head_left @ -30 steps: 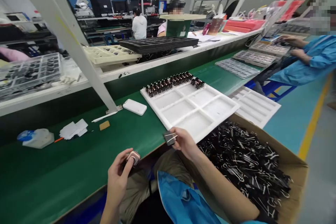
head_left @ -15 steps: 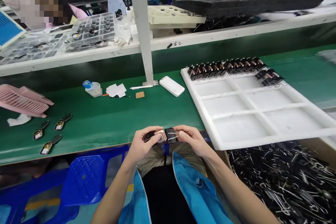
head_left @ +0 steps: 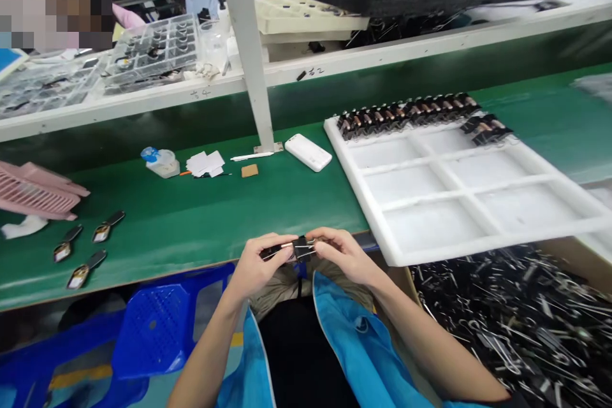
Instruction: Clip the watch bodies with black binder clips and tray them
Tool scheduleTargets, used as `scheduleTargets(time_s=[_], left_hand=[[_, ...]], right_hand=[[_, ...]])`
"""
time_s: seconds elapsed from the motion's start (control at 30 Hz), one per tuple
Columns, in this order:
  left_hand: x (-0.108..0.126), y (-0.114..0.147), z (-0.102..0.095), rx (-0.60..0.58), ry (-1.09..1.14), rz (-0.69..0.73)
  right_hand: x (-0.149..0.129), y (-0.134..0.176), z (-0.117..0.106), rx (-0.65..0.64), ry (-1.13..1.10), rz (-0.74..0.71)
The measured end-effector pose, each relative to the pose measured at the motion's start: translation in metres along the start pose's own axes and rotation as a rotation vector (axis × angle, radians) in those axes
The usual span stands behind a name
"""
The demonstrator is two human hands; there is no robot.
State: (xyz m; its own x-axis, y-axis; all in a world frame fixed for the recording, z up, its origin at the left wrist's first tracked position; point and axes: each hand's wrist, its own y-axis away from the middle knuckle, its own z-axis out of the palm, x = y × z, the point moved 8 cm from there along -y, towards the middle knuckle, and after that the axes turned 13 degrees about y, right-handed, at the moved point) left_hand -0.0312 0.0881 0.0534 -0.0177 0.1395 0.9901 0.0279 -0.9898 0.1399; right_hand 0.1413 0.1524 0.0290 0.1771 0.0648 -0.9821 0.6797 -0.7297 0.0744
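At the front edge of the green table, my left hand (head_left: 258, 264) is closed around a small rose-gold and black watch-like case (head_left: 288, 247). My right hand (head_left: 345, 256) pinches the wire handles of a black binder clip (head_left: 300, 247), which sits against the right end of the case. Fingers cover much of the case, so how far the clip reaches over it is hard to see. On the right, a white foam tray (head_left: 354, 185) carries a row of similar clipped cases (head_left: 406, 116) along its far side.
Three small opened cases (head_left: 79, 275) lie at left, near a pink plastic basket (head_left: 38, 191). A capped bottle (head_left: 162, 162), paper slips (head_left: 205, 164) and a white power-bank-like block (head_left: 308, 152) rest mid-table. A box of loose binder clips (head_left: 516, 319) stands below right; a blue stool (head_left: 153, 328) below left.
The binder clip has moved left from beside the case onto or against its end, and my right hand has come closer to my left. The whole view has shifted slightly.
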Motion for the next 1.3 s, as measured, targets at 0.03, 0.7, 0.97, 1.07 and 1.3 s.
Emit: scheduleTargets(time_s=[0.03,0.7,0.97,1.07,1.3], left_hand=[[0.000,-0.001,0.002,-0.006,-0.014,0.000],[-0.049,-0.007,-0.113,0.640,-0.855,0.325],[-0.052,-0.005,-0.114,0.663,-0.882,0.398],[-0.049,-0.004,-0.111,0.672,-0.894,0.388],[-0.047,-0.008,-0.109,0.722,-0.849,0.404]], right_hand=[[-0.005,0.001,0.000,-0.017,0.019,0.004],[0.042,0.033,-0.435,1.171,0.826,0.563],[0.071,0.007,-0.461,1.092,1.116,0.667],[0.072,0.000,-0.462,1.056,1.203,0.657],[0.047,0.001,-0.436,1.022,1.319,0.619]])
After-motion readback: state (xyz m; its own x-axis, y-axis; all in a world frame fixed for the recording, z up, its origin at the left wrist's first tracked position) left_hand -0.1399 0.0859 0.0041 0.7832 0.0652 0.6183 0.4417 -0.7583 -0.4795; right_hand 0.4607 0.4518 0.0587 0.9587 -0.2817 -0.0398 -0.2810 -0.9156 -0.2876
